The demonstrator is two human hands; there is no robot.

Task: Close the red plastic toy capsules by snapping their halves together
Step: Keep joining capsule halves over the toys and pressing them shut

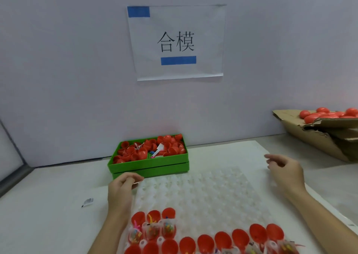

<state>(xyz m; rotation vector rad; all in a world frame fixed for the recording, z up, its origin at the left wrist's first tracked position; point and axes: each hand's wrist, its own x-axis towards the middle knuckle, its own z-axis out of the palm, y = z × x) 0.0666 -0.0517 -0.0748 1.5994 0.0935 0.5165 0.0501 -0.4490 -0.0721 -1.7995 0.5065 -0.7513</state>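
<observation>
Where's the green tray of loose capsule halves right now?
In the head view the green tray sits left of centre against the back wall, below the paper sign, just beyond the left hand.

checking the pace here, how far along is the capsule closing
Done: closed red capsules fill the cardboard box. In hand: nothing; left hand rests at the clear tray's corner, right hand hovers open. Left: open halves holding toys wait in the tray; loose halves fill the green bin.
</observation>
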